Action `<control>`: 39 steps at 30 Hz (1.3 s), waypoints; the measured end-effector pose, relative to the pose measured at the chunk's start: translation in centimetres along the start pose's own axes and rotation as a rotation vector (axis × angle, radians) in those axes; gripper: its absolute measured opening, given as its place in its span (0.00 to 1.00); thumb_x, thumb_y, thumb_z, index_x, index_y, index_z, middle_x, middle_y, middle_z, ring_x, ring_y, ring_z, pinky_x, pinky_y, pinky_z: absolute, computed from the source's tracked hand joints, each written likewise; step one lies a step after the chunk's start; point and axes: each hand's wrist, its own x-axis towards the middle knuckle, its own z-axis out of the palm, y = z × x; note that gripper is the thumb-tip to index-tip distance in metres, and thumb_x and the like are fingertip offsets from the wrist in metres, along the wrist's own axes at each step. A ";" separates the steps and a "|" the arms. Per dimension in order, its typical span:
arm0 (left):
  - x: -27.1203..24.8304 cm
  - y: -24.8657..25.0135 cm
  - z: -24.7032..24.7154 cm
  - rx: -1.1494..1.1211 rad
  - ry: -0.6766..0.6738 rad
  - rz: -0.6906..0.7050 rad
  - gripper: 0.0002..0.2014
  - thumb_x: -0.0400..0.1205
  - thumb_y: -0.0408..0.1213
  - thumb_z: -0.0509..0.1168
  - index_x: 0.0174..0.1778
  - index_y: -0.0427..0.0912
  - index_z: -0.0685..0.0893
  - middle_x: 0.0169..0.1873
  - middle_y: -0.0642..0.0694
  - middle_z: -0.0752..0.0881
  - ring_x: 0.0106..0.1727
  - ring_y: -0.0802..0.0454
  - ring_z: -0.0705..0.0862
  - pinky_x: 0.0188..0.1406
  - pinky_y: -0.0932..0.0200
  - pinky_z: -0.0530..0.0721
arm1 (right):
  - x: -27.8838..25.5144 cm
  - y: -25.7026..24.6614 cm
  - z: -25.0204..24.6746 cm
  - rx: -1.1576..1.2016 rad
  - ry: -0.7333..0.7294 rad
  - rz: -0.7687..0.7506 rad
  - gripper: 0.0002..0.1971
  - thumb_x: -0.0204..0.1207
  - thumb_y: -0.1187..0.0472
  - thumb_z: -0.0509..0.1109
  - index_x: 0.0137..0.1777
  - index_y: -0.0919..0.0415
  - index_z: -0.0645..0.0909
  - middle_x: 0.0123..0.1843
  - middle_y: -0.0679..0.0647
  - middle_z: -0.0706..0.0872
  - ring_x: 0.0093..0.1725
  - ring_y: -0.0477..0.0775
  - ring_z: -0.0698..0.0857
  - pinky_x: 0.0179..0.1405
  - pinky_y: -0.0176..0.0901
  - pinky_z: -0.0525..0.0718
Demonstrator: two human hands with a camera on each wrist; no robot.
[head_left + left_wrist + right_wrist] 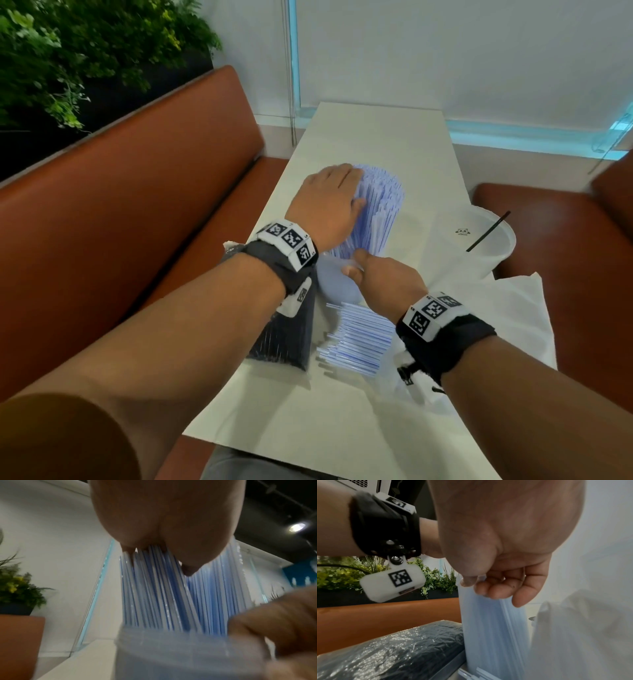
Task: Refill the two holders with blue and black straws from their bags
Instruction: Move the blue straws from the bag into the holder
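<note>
A thick bundle of blue straws (pixel 380 205) (pixel 163 595) stands upright in a translucent holder (pixel 334 284) (pixel 188 655) (pixel 488 628) at mid-table. My left hand (pixel 349 186) (pixel 163 539) lies flat over the straw tops, fingers straight, thumb against the bundle's side. My right hand (pixel 354 263) (pixel 477 584) pinches the holder's near rim between thumb and fingers. A second translucent holder (pixel 479 246) to the right has one black straw (pixel 488 231) in it. The bag of black straws (pixel 284 339) (pixel 393 649) lies under my left forearm.
Loose blue straws (pixel 356 339) lie on the table in front of the filled holder. A crumpled white bag (pixel 513 318) (pixel 573 628) sits at the right edge. Orange bench seats (pixel 154 205) flank the narrow white table (pixel 342 428); a window wall stands beyond.
</note>
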 end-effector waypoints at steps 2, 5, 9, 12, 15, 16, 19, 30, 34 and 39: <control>0.0 -0.2 -1.0 -0.043 0.017 -0.001 0.28 0.88 0.55 0.59 0.82 0.47 0.70 0.76 0.46 0.74 0.74 0.44 0.75 0.71 0.44 0.73 | -0.8 0.0 -0.2 -0.001 0.016 -0.018 0.18 0.89 0.40 0.51 0.71 0.49 0.68 0.37 0.49 0.82 0.40 0.59 0.82 0.30 0.46 0.69; -1.0 0.0 -2.8 -0.210 0.174 -0.044 0.28 0.82 0.59 0.63 0.76 0.51 0.77 0.72 0.45 0.75 0.70 0.45 0.77 0.68 0.43 0.77 | -3.1 0.3 -0.2 0.038 0.252 -0.087 0.14 0.87 0.40 0.55 0.68 0.41 0.67 0.29 0.43 0.78 0.32 0.53 0.79 0.24 0.42 0.64; -3.9 0.6 -4.6 -0.444 0.431 -0.080 0.25 0.78 0.53 0.67 0.67 0.43 0.84 0.64 0.39 0.76 0.65 0.43 0.78 0.67 0.41 0.78 | -5.4 2.4 -0.3 0.018 0.363 0.162 0.17 0.81 0.33 0.54 0.50 0.45 0.68 0.25 0.43 0.74 0.28 0.53 0.78 0.25 0.41 0.64; -6.3 1.5 -4.7 -0.486 0.543 -0.107 0.22 0.78 0.48 0.69 0.62 0.35 0.85 0.59 0.36 0.75 0.60 0.39 0.79 0.64 0.41 0.80 | -5.7 3.9 -0.1 -0.109 0.039 0.420 0.29 0.77 0.25 0.53 0.53 0.53 0.67 0.33 0.45 0.77 0.34 0.56 0.79 0.32 0.48 0.71; -8.7 2.5 -4.0 -0.529 0.614 -0.142 0.19 0.78 0.45 0.69 0.58 0.35 0.84 0.57 0.42 0.72 0.58 0.44 0.77 0.65 0.53 0.78 | -5.6 4.3 0.4 -0.150 -0.112 0.479 0.30 0.75 0.26 0.60 0.53 0.54 0.65 0.36 0.46 0.77 0.33 0.52 0.76 0.31 0.47 0.68; -9.5 3.0 -3.5 -0.537 0.630 -0.129 0.17 0.78 0.45 0.68 0.56 0.35 0.83 0.56 0.44 0.72 0.57 0.47 0.76 0.63 0.58 0.76 | -5.5 4.3 0.5 -0.152 -0.132 0.476 0.27 0.76 0.31 0.63 0.53 0.55 0.66 0.36 0.47 0.77 0.32 0.51 0.75 0.29 0.46 0.67; -12.0 5.2 -1.1 -0.560 0.395 -0.040 0.10 0.81 0.46 0.63 0.49 0.43 0.81 0.46 0.53 0.76 0.48 0.55 0.75 0.49 0.61 0.76 | -5.5 4.3 0.8 -0.105 -0.113 0.479 0.14 0.78 0.48 0.66 0.49 0.56 0.69 0.37 0.48 0.79 0.32 0.50 0.77 0.27 0.43 0.65; -10.5 8.8 9.5 -0.218 -0.669 0.191 0.21 0.84 0.42 0.63 0.72 0.37 0.77 0.64 0.40 0.80 0.63 0.40 0.80 0.63 0.46 0.80 | -6.0 3.4 -0.3 0.033 -0.064 0.436 0.07 0.79 0.53 0.63 0.49 0.56 0.71 0.38 0.46 0.75 0.39 0.54 0.78 0.35 0.46 0.70; -10.1 9.1 10.8 -0.168 -0.733 0.199 0.17 0.86 0.39 0.63 0.68 0.35 0.77 0.62 0.38 0.80 0.60 0.37 0.80 0.58 0.49 0.78 | -6.2 3.4 -0.8 0.061 -0.066 0.418 0.09 0.80 0.51 0.63 0.52 0.55 0.71 0.39 0.47 0.74 0.44 0.58 0.80 0.43 0.48 0.73; -9.9 9.5 11.0 -0.159 -0.697 0.186 0.18 0.86 0.41 0.62 0.70 0.38 0.76 0.61 0.40 0.81 0.59 0.40 0.80 0.49 0.50 0.77 | -6.6 3.8 -0.9 0.093 -0.068 0.423 0.10 0.80 0.51 0.62 0.53 0.56 0.73 0.41 0.47 0.77 0.43 0.56 0.80 0.41 0.48 0.73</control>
